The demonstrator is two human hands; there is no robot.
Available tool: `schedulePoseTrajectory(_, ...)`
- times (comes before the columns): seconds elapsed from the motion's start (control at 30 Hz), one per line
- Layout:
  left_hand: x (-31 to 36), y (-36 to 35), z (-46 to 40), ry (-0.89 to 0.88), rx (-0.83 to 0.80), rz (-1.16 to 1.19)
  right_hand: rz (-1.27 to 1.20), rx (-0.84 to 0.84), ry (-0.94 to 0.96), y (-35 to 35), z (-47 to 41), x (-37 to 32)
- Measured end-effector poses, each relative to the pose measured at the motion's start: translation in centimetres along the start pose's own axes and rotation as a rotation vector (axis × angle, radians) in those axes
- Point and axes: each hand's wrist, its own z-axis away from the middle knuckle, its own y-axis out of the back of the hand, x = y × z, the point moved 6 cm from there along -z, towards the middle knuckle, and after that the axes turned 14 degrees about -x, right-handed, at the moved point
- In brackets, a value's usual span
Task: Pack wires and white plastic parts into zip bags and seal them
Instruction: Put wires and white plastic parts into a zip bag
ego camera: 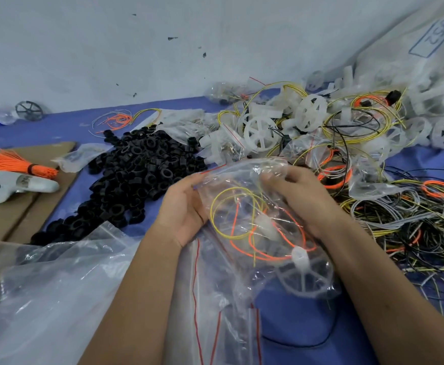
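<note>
Both your hands hold a filled zip bag by its open top, above the table.

Your left hand pinches one side of the bag mouth and your right hand curls on the other. The film is thin, slack and slippery, so keep your grip on the stiffer zip strip. The coiled wires inside look springy and light, and the white wheel weighs down the bottom corner.

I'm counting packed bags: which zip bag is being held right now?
The clear zip bag between the left hand and right hand, holding yellow and orange wires and a white wheel; the others lie on the table.
</note>
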Motion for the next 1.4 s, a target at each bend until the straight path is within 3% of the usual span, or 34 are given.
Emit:
schedulePoseTrajectory(0.17, -0.1, 0.4, 0.0, -0.026, 0.088, -0.218, -0.032, -0.018, 0.059, -1.0, 0.0, 0.0)
schedulePoseTrajectory(0.27, 0.4, 0.7, 0.3, -0.045, 0.104, -0.182, -0.25, -0.202, -0.087, -2.0, 0.0, 0.9)
schedulePoseTrajectory(0.33, 0.5, 0.9, 0.6, 0.007, 0.075, -0.167, -0.268, -0.308, -0.163, -2.2, 0.2, 1.1)
schedulePoseTrajectory(0.47, 1.0, 0.9, 0.8, -0.046, 0.142, -0.291, 0.059, -0.059, -0.014, -0.1, -0.6, 0.6)
schedulePoseTrajectory(0.63, 2.9, 0.1, 1.4, -0.367, 0.259, -0.852, 0.068, 0.108, 0.158, 0.4, -0.4, 0.2)
schedulePoseTrajectory(0.83, 5.5, -3.5, 1.9, -0.541, 0.25, -1.305, 0.087, 0.167, 0.285, 1.0, 0.0, -0.4)
schedulePoseTrajectory(0.9, 5.7, -5.3, 1.0, -0.501, 0.161, -1.388, 0.137, 0.148, 0.325, 0.7, 0.2, -0.9)
schedulePoseTrajectory(1.07, 3.7, -8.7, -2.5, -0.174, -0.145, -1.468, 0.066, 0.068, 0.387, 0.3, 0.5, -1.5)
schedulePoseTrajectory(1.4, 2.4, -6.3, -3.2, -0.197, -0.103, -1.359, 0.219, 0.095, 0.338, 0.5, -0.1, -0.9)
